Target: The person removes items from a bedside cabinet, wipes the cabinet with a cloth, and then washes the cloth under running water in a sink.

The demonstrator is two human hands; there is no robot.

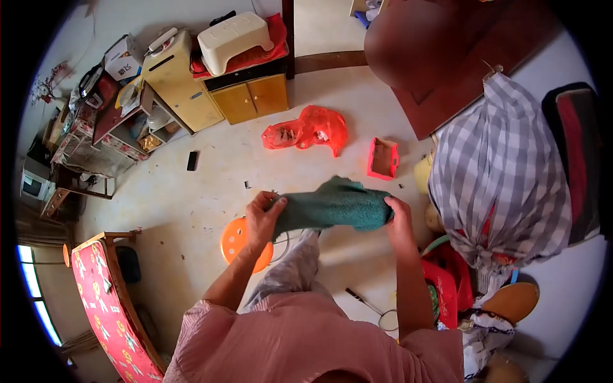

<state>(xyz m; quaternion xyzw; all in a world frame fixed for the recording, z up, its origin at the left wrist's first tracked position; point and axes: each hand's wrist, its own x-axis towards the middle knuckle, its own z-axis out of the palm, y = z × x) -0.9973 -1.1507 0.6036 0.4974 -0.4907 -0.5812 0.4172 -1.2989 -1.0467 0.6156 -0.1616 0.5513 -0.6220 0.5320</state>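
At the lower left of the frame, a red patterned cover [105,293] is seen on a wooden-framed piece of furniture. To its upper right, a small black rectangular phone-like object [192,161] is lying on the pale, speckled floor [147,210]. At the upper left of centre, a cream plastic step stool [233,41] is carried by a low yellow wooden cabinet [250,100].

Near the centre, a round orange plastic stool [234,242] is partly covered from view by the left hand [260,217], in which the left end of a dark green fabric cloth [332,207] is pinched between thumb and fingers. The cloth is stretched between the two hands above the floor, its long axis set crosswise in the frame; neither hand is nearer, since both ends are gripped. Beyond it, a thin red plastic bag [329,124] is spread on the floor, with an open-topped bright red box [383,158] to its right. The cloth's right end is pinched by the right hand [401,220].

At the right, a bulky bundle is wrapped in grey-and-white checked fabric [501,166].
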